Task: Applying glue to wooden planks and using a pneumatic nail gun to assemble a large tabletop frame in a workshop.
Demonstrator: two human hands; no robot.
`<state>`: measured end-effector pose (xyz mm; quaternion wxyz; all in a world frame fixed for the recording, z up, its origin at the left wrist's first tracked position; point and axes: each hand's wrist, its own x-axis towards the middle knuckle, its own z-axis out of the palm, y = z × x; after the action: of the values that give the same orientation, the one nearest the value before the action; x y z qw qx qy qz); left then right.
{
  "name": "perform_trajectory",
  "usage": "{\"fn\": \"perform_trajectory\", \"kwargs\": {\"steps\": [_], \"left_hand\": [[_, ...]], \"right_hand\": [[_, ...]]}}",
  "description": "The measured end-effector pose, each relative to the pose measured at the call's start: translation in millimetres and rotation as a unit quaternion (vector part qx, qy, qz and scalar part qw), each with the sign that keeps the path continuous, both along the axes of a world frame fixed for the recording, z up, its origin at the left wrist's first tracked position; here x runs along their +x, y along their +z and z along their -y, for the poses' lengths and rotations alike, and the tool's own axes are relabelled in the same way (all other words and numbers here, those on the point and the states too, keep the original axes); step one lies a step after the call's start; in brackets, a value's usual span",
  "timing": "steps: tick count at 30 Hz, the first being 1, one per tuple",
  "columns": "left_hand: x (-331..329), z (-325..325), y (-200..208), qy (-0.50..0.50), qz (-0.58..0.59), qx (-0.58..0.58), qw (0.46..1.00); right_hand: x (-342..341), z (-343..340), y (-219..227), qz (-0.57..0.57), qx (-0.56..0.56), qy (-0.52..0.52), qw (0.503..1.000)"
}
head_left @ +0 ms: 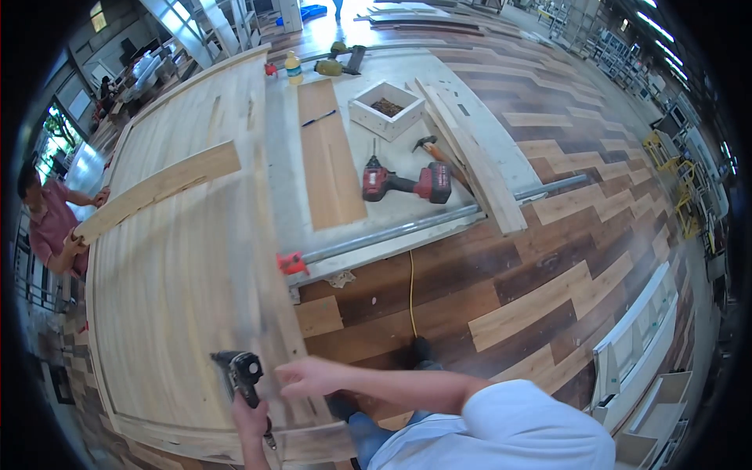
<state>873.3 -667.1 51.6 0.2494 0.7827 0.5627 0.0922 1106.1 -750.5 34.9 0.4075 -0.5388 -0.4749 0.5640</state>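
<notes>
Pale wood makes up the big flat panel of joined boards (180, 258), which fills the left side of the view. A long light plank (160, 188) is laid across its far left part, and its end is held by another person's hand (74, 239) at the left edge. Past the panel's right edge, a red and black cordless drill (406, 182) is seen lying on a grey sheet (407, 149), near a small white wooden box (386, 110). At the panel's near edge, a black power tool (243, 374) is gripped tight by the left hand (251, 419). The right hand (309, 377) is held just beside the tool, fingers spread loose, holding nothing.
</notes>
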Motion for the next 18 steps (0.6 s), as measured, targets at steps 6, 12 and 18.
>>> {"fn": "perform_trajectory", "kwargs": {"steps": [6, 12, 18], "left_hand": [[25.1, -3.7, -14.8, 0.07, -0.211, 0.022, 0.975], [53.5, 13.2, -8.6, 0.138, -0.197, -0.005, 0.971], [40.8, 10.4, -13.3, 0.076, -0.136, 0.094, 0.983]], "right_hand": [[365.3, 120.5, -9.5, 0.534, 0.034, -0.503, 0.678], [517.4, 230.2, -50.8, 0.008, -0.29, -0.512, 0.809], [504.8, 227.5, -59.4, -0.132, -0.17, -0.412, 0.885]]}}
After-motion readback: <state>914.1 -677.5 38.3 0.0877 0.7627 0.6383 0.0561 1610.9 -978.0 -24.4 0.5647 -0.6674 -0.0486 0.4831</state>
